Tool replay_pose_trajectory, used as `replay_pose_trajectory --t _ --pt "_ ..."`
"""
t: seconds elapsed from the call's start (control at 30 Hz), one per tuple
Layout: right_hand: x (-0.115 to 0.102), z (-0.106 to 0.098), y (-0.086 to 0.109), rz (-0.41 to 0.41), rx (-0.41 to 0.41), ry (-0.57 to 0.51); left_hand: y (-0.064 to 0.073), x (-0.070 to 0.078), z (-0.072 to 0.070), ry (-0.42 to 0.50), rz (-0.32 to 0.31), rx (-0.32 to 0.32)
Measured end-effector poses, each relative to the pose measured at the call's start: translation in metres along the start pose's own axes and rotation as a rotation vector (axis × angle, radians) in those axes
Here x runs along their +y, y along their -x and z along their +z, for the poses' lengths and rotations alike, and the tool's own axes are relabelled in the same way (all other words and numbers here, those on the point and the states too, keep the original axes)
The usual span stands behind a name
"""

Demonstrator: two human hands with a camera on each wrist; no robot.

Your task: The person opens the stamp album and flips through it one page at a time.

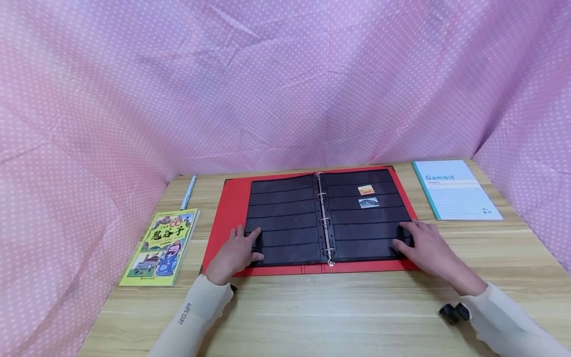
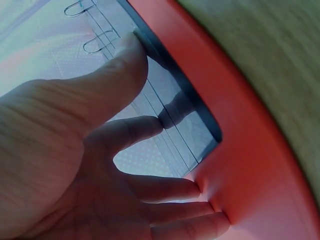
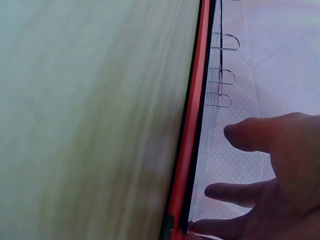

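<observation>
A red ring binder lies spread on the table, its black pocket pages held on metal rings. Two small stamps sit in the right page: an orange one and, below it, a grey-blue one. My left hand rests at the lower left corner of the left page, fingers spread; in the left wrist view some fingertips touch the red cover. Over the right page's lower outer edge lies my right hand, its thumb apart from the fingers. Neither hand grips anything.
A yellow comic-style book lies left of the binder, with a pale pen behind it. At the right is a white and teal notebook. Pink dotted cloth hangs behind and beside the wooden table.
</observation>
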State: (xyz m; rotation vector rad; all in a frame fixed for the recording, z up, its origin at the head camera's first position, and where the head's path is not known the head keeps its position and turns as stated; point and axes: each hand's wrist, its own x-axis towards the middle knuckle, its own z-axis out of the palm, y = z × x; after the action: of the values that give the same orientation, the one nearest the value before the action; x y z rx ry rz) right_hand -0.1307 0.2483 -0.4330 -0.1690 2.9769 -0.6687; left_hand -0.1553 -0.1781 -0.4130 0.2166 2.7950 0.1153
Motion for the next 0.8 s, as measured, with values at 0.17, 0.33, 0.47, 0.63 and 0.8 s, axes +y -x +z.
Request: replay_pose_trajectory --t 0.17,0.33,0.47,0.63,0.8 --pt "-0.001 -0.003 0.001 0.006 0.021 -0.052 -0.001 0.0 0.0 0.006 -0.011 -0.006" --pt "-0.004 -0.009 0.004 -0.009 0.068 -0.093 0.0 0.001 0.0 0.007 -0.006 -0.005" --pt "-0.007 -0.014 0.006 -0.043 0.133 -0.114 0.0 0.0 0.0 0.0 0.004 0.001" --pt "-0.015 -0.017 0.008 -0.065 0.178 -0.117 0.0 0.0 0.0 -0.001 0.006 0.007" --pt "-0.028 -0.022 0.013 -0.123 0.207 -0.145 0.0 0.0 0.001 0.007 0.005 0.006"
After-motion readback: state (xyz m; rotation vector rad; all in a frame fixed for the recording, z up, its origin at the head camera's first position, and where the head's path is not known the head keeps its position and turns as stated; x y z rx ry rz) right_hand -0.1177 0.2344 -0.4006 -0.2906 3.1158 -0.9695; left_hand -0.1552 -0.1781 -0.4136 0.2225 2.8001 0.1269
